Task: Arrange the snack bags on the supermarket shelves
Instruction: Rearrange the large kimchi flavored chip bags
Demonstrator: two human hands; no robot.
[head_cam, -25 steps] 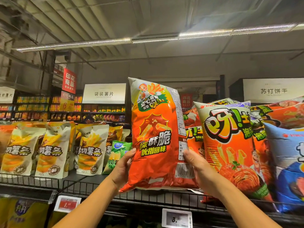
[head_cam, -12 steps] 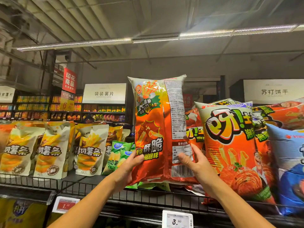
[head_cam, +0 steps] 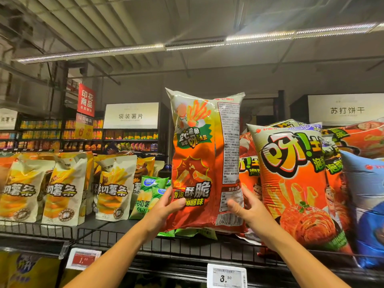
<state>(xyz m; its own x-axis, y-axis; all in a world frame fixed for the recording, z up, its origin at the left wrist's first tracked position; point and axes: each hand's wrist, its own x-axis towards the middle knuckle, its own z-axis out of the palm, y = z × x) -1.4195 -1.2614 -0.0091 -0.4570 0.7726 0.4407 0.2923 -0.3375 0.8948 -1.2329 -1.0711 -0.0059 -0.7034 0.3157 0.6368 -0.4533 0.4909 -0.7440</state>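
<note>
Arms raised; left hand (head_cam: 164,206) and right hand (head_cam: 247,206) grip upright orange snack bag (head_cam: 199,163) lower edges.

I see an orange-red snack bag (head_cam: 199,163) with a pale green top. The pouches (head_cam: 112,183) are cream and yellow; small packets (head_cam: 151,190) are green.

A white price tag (head_cam: 227,277) reading 3.50 hangs below a red 1 (head_cam: 83,259), apparently 1.00; the red banner (head_cam: 86,100) and strip light (head_cam: 195,43) hang far above it.
</note>
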